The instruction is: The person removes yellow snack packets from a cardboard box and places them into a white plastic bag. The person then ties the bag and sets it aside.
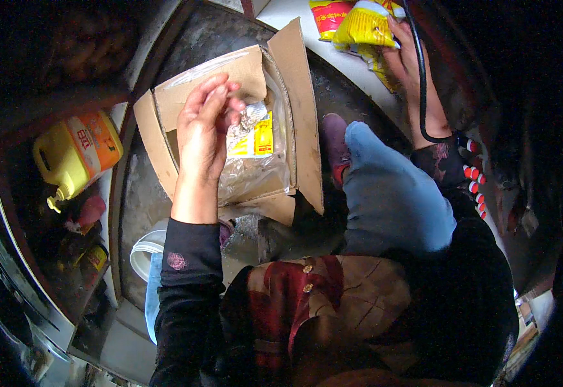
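Note:
An opened cardboard box (305, 121) stands on the floor before me, its flaps spread. A clear plastic liner (250, 176) and a yellow and white printed packet (263, 138) show inside it. My left hand (206, 121) is raised over the box, fingers loosely curled and apart, with nothing seen in it. At the top right my right hand (404, 53) grips a yellow plastic packet (366, 25) at its edge, over a white shelf. A red and yellow packet (329, 18) lies just left of it, and another yellow packet hangs partly hidden beneath.
A yellow jug with a pump (80, 150) stands on a shelf at the left. A white bucket (141, 254) is beside my left sleeve. A black cable (422, 82) crosses my right wrist. Several red-capped bottles (474, 174) line the right side. My knee and shoe (337, 145) are right of the box.

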